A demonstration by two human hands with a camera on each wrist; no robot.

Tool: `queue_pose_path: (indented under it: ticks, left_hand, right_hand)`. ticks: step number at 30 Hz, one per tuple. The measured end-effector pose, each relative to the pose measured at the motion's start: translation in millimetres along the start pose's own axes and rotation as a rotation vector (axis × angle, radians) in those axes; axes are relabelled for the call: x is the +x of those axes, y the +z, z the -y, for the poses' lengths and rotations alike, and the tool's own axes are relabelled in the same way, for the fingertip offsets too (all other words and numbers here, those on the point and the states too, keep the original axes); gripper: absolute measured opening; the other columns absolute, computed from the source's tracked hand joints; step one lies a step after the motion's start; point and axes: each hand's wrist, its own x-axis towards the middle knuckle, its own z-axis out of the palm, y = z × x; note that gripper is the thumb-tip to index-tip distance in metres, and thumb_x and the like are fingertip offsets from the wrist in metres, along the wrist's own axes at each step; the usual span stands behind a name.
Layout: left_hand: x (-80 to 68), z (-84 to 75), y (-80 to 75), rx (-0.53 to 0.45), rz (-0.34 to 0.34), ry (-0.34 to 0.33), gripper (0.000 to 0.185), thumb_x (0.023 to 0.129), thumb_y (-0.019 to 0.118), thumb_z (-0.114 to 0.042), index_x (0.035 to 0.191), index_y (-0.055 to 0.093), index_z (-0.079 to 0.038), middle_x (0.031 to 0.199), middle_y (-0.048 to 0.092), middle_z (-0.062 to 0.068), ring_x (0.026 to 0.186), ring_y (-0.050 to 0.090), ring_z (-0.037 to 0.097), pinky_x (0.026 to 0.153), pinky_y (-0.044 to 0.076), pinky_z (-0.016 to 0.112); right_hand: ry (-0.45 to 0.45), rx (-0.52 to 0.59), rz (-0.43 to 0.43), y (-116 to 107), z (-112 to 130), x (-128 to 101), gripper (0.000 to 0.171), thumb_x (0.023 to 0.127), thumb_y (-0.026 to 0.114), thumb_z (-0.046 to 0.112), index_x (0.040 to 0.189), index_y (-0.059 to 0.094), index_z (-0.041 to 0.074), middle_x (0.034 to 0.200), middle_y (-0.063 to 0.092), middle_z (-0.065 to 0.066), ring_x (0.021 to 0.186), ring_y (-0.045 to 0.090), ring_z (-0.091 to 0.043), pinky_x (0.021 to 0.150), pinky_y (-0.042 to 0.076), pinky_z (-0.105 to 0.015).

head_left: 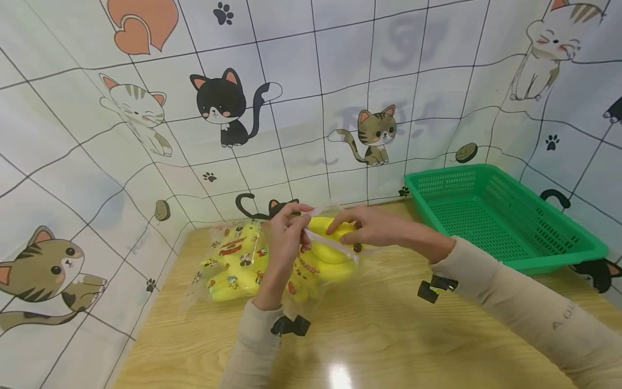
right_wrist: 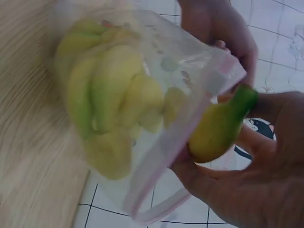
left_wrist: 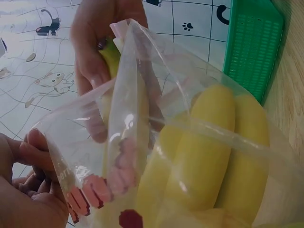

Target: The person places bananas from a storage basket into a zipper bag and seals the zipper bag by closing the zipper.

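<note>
A clear zip bag (head_left: 303, 270) with red print holds several yellow bananas (left_wrist: 204, 147). My left hand (head_left: 290, 232) pinches the bag's mouth at its left edge, beside the pink-white zip strip (right_wrist: 164, 164). My right hand (head_left: 371, 224) is at the opening, thumb and fingers around a banana (right_wrist: 216, 130) with a green stem. That banana's stem end sticks out of the mouth; its lower part is inside the plastic. Left of my left hand lies a second clear bag (head_left: 238, 265), printed with cartoon figures, with yellow contents.
A green plastic basket (head_left: 486, 221) with mesh walls stands at the right on the wooden table (head_left: 384, 335). Behind the table hangs a white sheet (head_left: 301, 124) with grid lines and printed cats, continuing along both sides.
</note>
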Motion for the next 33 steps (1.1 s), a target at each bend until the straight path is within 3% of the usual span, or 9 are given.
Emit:
queue_pose_path:
  ticks: [4,7,10,13,17,21,24,28,33]
  left_hand:
    - [0.1,-1.0,-1.3,0.000,0.002,0.011,0.018,0.102,0.055,-0.008,0.116,0.066,-0.004,0.051,0.053,-0.004,0.040,0.047,0.011,0.040,0.040,0.022]
    - [1.0,-1.2,-2.2,0.007,0.026,0.012,0.019,0.101,0.055,-0.008,0.116,0.067,-0.005,0.051,0.052,-0.004,0.040,0.047,0.011,0.040,0.039,0.022]
    - [1.1,-0.8,-2.4,0.010,0.036,0.011,0.020,0.102,0.055,-0.009,0.117,0.067,-0.005,0.050,0.052,-0.005,0.039,0.047,0.011,0.040,0.040,0.023]
    - [0.5,-1.0,-2.1,0.003,0.007,0.010,0.021,0.102,0.055,-0.009,0.118,0.067,-0.006,0.050,0.053,-0.005,0.039,0.048,0.010,0.040,0.040,0.023]
    - [-0.3,-2.1,-1.6,-0.003,-0.041,0.020,0.022,0.102,0.056,-0.010,0.120,0.066,-0.004,0.049,0.053,-0.006,0.040,0.049,0.010,0.040,0.039,0.023]
    - [-1.4,-2.3,-1.0,-0.020,-0.066,0.012,0.023,0.102,0.057,-0.010,0.123,0.064,-0.002,0.049,0.052,-0.006,0.040,0.049,0.010,0.041,0.039,0.023]
    - [-2.2,-1.4,0.3,-0.030,-0.075,-0.005,0.021,0.102,0.058,-0.010,0.123,0.064,-0.006,0.050,0.052,-0.006,0.041,0.050,0.010,0.042,0.041,0.022]
    - [-3.1,-1.2,2.2,-0.033,-0.085,0.004,0.020,0.102,0.059,-0.011,0.121,0.063,-0.008,0.051,0.053,-0.005,0.042,0.050,0.011,0.042,0.042,0.022]
    - [-3.0,-2.1,3.1,-0.023,-0.103,0.021,0.019,0.102,0.059,-0.012,0.120,0.064,-0.011,0.052,0.054,-0.004,0.043,0.052,0.011,0.043,0.043,0.023]
  right_hand:
    - [0.004,-0.025,-0.146,13.0,-6.9,-0.1,0.038,0.100,0.066,0.015,0.138,0.062,0.016,0.132,0.065,-0.021,0.067,0.058,-0.012,0.059,0.049,-0.027]
    - [-0.008,-0.008,-0.259,22.9,-14.1,1.2,0.040,0.100,0.067,0.011,0.138,0.055,0.013,0.149,0.053,-0.027,0.071,0.068,-0.010,0.059,0.056,-0.026]
    - [-0.020,-0.046,-0.365,31.5,-21.0,2.7,0.037,0.097,0.072,0.011,0.129,0.055,0.010,0.144,0.058,-0.027,0.069,0.071,-0.014,0.055,0.056,-0.027]
    - [-0.046,-0.127,-0.420,35.7,-24.9,3.6,0.033,0.092,0.079,0.015,0.117,0.059,0.010,0.130,0.070,-0.020,0.084,0.075,-0.024,0.063,0.058,-0.030]
    - [-0.054,-0.168,-0.368,30.3,-27.0,2.7,0.020,0.094,0.078,0.022,0.107,0.065,0.014,0.117,0.077,-0.011,0.100,0.076,-0.027,0.075,0.061,-0.034]
    - [-0.080,-0.126,-0.282,17.9,-28.8,-3.3,0.007,0.101,0.068,0.021,0.104,0.071,0.015,0.107,0.079,-0.008,0.088,0.075,-0.020,0.073,0.061,-0.034]
    - [-0.107,-0.124,-0.324,13.1,-26.3,-15.7,0.012,0.103,0.064,0.020,0.102,0.075,0.015,0.098,0.078,-0.003,0.084,0.071,-0.013,0.074,0.059,-0.032]
    - [-0.115,-0.110,-0.390,17.4,-17.4,-40.6,0.019,0.102,0.066,0.024,0.086,0.073,0.016,0.077,0.072,0.003,0.066,0.063,-0.008,0.060,0.054,-0.027]
    - [-0.018,-0.148,-0.307,34.6,-11.6,-60.7,0.039,0.098,0.067,0.050,0.066,0.065,0.026,0.057,0.057,0.015,0.050,0.051,-0.006,0.049,0.041,-0.024]
